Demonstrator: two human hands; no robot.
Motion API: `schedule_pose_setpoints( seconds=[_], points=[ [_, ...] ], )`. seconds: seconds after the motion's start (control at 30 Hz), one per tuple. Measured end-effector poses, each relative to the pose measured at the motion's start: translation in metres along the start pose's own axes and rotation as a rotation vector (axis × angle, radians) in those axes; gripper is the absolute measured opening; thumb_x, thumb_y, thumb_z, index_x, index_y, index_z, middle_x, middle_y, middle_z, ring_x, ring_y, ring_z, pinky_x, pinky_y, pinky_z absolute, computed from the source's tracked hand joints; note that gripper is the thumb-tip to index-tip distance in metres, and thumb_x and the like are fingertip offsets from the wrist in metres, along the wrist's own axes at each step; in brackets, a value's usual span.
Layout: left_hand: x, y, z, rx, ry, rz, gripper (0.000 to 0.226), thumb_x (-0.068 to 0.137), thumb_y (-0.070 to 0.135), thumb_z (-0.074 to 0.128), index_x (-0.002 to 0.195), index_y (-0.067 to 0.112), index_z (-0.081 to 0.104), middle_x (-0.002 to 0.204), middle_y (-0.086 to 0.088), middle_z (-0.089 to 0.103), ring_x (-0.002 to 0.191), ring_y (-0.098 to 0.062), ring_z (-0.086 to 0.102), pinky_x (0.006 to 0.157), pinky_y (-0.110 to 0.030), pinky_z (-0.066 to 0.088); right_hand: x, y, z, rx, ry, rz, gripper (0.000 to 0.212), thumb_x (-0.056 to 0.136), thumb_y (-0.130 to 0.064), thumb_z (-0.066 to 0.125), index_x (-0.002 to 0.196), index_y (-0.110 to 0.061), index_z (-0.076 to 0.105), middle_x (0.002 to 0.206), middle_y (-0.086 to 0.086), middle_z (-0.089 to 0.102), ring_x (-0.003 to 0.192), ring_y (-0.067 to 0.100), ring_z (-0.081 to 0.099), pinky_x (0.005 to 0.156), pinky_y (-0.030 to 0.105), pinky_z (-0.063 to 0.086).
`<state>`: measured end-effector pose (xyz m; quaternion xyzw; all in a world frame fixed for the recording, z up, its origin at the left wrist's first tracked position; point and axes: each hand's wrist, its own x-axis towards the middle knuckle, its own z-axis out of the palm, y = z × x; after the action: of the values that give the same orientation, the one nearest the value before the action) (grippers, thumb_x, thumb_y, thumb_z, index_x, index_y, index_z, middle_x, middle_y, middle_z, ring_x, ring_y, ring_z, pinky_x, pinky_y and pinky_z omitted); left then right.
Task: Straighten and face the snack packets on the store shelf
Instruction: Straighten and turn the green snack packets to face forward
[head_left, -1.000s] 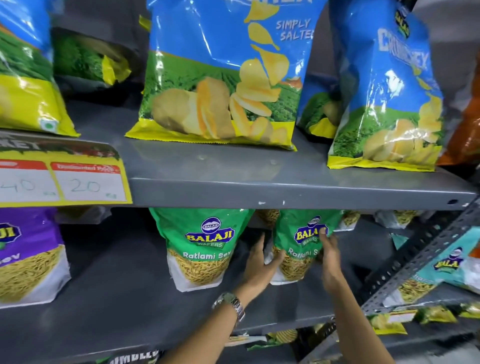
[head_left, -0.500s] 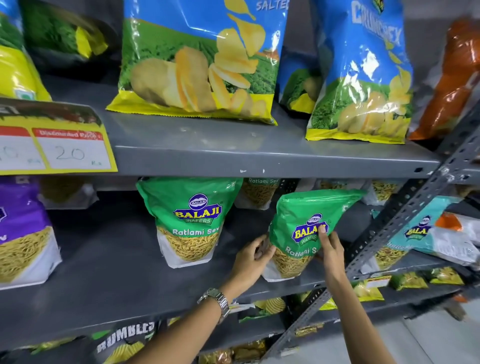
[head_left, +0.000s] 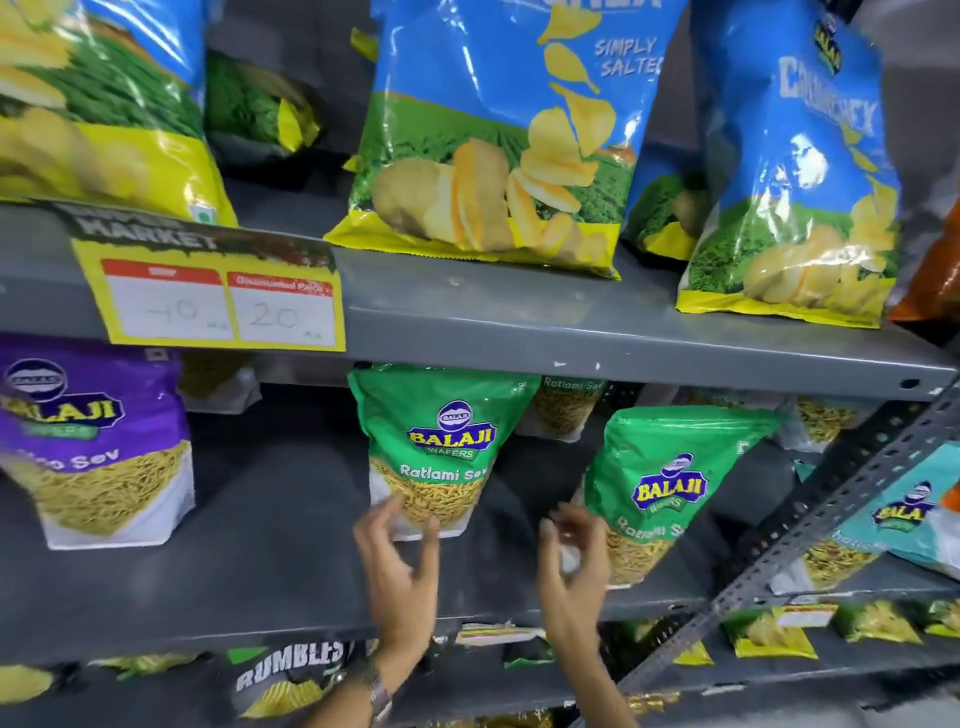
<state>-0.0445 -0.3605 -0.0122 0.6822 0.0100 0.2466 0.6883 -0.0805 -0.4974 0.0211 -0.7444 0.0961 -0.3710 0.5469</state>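
Two green sev packets: center one (head_left: 434, 447) faces front, right one (head_left: 660, 488) tilted, needs straightening. Left hand (head_left: 402, 566) & right hand (head_left: 571, 561) loosely open, holding nothing.

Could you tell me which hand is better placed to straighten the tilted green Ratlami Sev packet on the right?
The right hand. It is open right beside the tilted green packet, at its lower left edge. The left hand sits in front of the upright green packet, farther away.

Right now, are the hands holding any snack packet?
No. The left hand is open by the bottom of one green Ratlami Sev packet; the right hand is open beside the tilted one.
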Motion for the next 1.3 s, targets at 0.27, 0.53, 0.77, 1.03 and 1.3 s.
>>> schedule_pose_setpoints(
  seconds=[0.27, 0.53, 0.77, 1.03, 1.3],
  points=[
    [0.080, -0.003, -0.027, -0.021, -0.400, -0.378, 0.075, 0.062, 0.073, 0.056, 0.122, 0.029, 0.046, 0.126, 0.003, 0.056, 0.118, -0.014, 0.052, 0.105, -0.038, 0.039, 0.058, -0.003, 0.066, 0.274, -0.459, 0.484, 0.021, 0.093, -0.023, 0.047, 0.114, -0.019, 0.047, 0.111, -0.002, 0.059, 0.098, 0.005, 0.057, 0.076, 0.018, 0.046],
    [0.064, 0.002, -0.047, 0.060, -0.469, -0.397, 0.063, 0.072, 0.061, 0.057, 0.121, 0.021, 0.049, 0.118, 0.003, 0.063, 0.105, -0.012, 0.058, 0.079, -0.019, 0.042, 0.031, -0.005, 0.052, 0.234, -0.380, 0.455, 0.009, 0.093, -0.026, 0.048, 0.087, -0.025, 0.053, 0.095, -0.005, 0.063, 0.090, 0.013, 0.058, 0.074, 0.029, 0.047],
    [0.033, 0.007, -0.063, 0.052, -0.549, -0.362, 0.073, 0.064, 0.070, 0.055, 0.117, 0.020, 0.049, 0.116, 0.005, 0.063, 0.105, -0.004, 0.059, 0.073, -0.007, 0.044, -0.004, -0.004, 0.023, 0.199, -0.345, 0.390, 0.010, 0.092, -0.031, 0.049, 0.090, -0.023, 0.055, 0.094, -0.002, 0.062, 0.091, 0.014, 0.059, 0.090, 0.041, 0.045],
    [0.026, 0.003, -0.064, 0.074, -0.558, -0.364, 0.075, 0.066, 0.076, 0.050, 0.123, 0.027, 0.045, 0.127, 0.006, 0.057, 0.116, -0.011, 0.053, 0.098, -0.032, 0.045, -0.017, -0.011, 0.024, 0.216, -0.277, 0.410, 0.029, 0.092, -0.034, 0.046, 0.114, -0.017, 0.052, 0.110, -0.007, 0.061, 0.114, 0.020, 0.055, 0.097, 0.037, 0.043],
    [0.038, -0.004, -0.113, -0.045, -0.297, -0.237, 0.054, 0.074, 0.058, 0.056, 0.122, 0.037, 0.044, 0.133, 0.010, 0.049, 0.120, 0.001, 0.048, 0.091, -0.007, 0.040, -0.093, -0.034, 0.069, 0.021, -0.086, -0.092, 0.015, 0.081, -0.035, 0.053, 0.093, -0.025, 0.051, 0.087, 0.003, 0.055, 0.082, 0.014, 0.052, 0.073, 0.031, 0.045]
  ],
)
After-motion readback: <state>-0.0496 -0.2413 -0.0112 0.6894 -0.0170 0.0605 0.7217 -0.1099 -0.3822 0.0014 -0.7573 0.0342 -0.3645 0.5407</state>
